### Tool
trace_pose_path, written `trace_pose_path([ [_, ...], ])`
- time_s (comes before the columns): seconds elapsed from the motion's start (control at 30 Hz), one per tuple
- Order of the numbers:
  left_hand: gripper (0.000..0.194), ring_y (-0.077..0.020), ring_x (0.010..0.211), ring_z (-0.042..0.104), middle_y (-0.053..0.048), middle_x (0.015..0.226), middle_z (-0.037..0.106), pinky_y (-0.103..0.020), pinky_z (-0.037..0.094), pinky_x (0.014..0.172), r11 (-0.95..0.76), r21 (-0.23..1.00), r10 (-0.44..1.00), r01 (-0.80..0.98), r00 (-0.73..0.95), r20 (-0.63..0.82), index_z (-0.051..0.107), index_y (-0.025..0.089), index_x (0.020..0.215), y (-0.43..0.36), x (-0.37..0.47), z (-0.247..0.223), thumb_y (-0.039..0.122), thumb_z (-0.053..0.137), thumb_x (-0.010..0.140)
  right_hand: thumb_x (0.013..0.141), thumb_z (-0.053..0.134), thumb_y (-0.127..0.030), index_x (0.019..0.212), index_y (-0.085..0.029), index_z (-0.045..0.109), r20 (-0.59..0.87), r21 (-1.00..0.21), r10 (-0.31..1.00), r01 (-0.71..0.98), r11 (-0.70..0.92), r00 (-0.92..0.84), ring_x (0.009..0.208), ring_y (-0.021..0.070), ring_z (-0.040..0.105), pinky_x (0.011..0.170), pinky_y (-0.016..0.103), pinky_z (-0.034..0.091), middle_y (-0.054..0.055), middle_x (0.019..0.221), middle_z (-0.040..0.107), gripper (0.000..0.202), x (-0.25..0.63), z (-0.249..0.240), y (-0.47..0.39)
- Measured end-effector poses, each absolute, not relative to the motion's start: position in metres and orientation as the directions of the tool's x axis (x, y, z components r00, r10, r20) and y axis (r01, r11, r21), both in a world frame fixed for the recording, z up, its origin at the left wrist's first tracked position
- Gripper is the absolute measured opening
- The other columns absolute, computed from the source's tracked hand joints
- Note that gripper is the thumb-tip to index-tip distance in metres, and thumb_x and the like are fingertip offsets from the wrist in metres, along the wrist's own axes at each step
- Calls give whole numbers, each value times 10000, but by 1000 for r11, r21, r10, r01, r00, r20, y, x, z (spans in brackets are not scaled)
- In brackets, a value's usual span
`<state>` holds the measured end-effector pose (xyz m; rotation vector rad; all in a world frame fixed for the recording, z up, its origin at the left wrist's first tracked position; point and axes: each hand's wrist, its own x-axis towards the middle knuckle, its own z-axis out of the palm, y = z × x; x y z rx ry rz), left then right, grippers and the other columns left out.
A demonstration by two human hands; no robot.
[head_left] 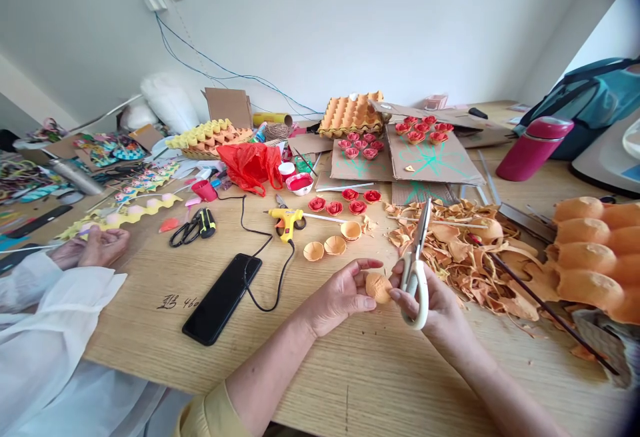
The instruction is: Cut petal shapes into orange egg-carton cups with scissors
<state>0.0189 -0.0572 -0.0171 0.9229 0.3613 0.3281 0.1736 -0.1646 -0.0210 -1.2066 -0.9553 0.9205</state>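
Between my two hands is a small orange egg-carton cup (379, 288), its rounded side toward me. My left hand (345, 296) grips it from the left with thumb and fingers. On the other side, my right hand (430, 300) holds white-handled scissors (416, 277), blades pointing up and away, while its fingertips touch the cup's edge. Beyond my hands sit three loose orange cups (335, 245). Right of the scissors lies a heap of torn orange carton scraps (470, 244).
A yellow glue gun (286, 222) and black phone (221, 298) lie left. Red paper roses (357, 207) stand behind, more on cardboard (435, 164). Egg trays (585, 250) and a pink bottle (535, 149) are right. At far left, a co-worker's hands (103, 245) hold a yellow carton strip.
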Motion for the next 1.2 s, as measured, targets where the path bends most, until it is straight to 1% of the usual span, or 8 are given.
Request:
trace_pose_path([
  [0.1,582,-166,954,607,-72,1144,630,-260,488,734,575,813,432,-93,878,-205,584,198,1150,-60,21,-20,203,871,643,767,807,-434,987,-249,582,105,-987,922,-78,144,373,667,130,540,542,216,456,-13,825,604,365,173,-18,-165],
  [0.27,519,-170,902,624,-66,1098,621,-251,495,668,595,796,410,-111,894,-182,600,181,1077,-61,22,-24,339,873,665,715,860,-386,977,-253,593,64,-976,935,-172,132,350,688,124,565,601,210,485,-31,818,613,397,175,-21,-163],
  [0.4,411,-121,803,586,-40,934,613,-219,485,632,609,782,431,-128,882,-192,619,149,990,-60,22,-25,417,808,742,737,843,-407,972,-246,596,48,-984,937,-147,104,345,728,132,563,614,208,481,-19,829,619,377,176,-25,-161],
  [0.5,327,-109,734,586,-29,870,623,-214,469,597,653,750,404,-106,886,-227,612,146,922,-58,22,-27,351,801,752,759,817,-444,979,-239,593,46,-983,943,-154,101,329,694,133,542,598,222,468,-16,800,615,375,176,-24,-160],
  [0.77,255,-162,833,667,-34,908,657,-259,503,662,779,597,410,-191,876,-254,606,163,909,-56,18,-27,222,778,730,780,790,-494,1021,-234,597,14,-982,921,-168,85,389,674,129,524,586,231,436,-17,786,598,403,181,-19,-161],
  [0.9,262,-149,806,655,-22,883,652,-271,504,677,780,583,444,-228,857,-260,615,163,897,-55,18,-26,201,793,708,884,651,-559,1002,-218,606,-20,-970,965,-238,45,263,592,113,500,541,222,404,-20,679,585,364,183,-20,-164],
  [1.0,270,-136,785,639,-19,876,658,-255,491,663,760,583,499,-287,832,-241,627,166,895,-54,18,-25,177,805,692,920,543,-625,907,-189,632,-65,-939,994,-343,-31,89,462,97,458,446,212,342,-23,548,547,445,185,-22,-166],
  [1.2,247,-117,842,611,-73,1155,662,-234,468,669,676,605,600,-421,791,-120,649,177,947,-51,17,-21,177,785,741,890,550,-669,786,-158,641,-151,-859,976,-467,-208,-156,331,58,391,351,169,268,-35,433,502,530,185,-25,-170],
])
